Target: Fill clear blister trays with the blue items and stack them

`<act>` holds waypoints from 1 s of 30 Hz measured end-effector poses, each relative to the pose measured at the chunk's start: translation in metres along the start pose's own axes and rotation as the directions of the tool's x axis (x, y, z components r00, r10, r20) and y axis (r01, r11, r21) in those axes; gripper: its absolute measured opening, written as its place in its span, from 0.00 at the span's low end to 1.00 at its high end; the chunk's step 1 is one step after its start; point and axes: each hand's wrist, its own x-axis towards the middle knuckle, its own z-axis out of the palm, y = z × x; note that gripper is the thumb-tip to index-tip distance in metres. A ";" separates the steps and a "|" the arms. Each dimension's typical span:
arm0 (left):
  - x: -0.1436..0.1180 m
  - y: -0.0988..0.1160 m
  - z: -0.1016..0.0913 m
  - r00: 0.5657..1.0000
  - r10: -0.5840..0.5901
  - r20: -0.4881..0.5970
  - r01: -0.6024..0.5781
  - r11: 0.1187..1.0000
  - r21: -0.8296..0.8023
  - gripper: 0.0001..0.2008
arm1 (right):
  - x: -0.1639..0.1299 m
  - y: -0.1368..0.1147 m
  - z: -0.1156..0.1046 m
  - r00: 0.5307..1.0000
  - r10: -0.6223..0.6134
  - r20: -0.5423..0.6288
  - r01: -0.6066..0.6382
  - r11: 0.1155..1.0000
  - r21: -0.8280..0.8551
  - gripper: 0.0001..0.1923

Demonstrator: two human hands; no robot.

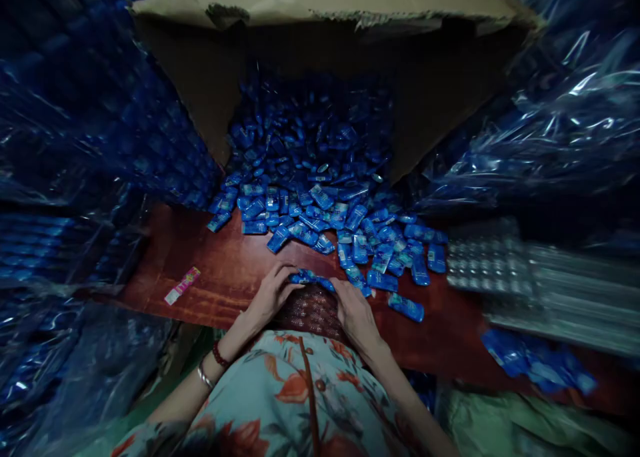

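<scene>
My left hand (273, 291) has its fingers closed on small blue packs (304, 277) at the table's near edge, close to my body. From the other side my right hand (353, 308) pinches the end of a blue pack (326, 283). Both thumbs and some fingertips are partly hidden. Under and between the hands lies a clear plastic tray (306, 311) with rows of small cells. Just beyond, a heap of the same shiny blue packs (320, 217) spreads over the brown table (220, 257).
The heap spills from an open cardboard box (340, 3). Stacked clear trays (550, 290) stand at the right, with blue pieces (540, 360) in front. A pink strip (182, 285) lies on the left. Plastic-wrapped blue stacks (90, 110) rise on both sides.
</scene>
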 end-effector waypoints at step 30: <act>0.036 0.015 -0.013 0.877 -0.035 0.479 -0.239 0.834 0.497 0.15 | 0.075 -0.003 -0.047 0.948 0.263 0.180 -0.234 0.958 -0.167 0.18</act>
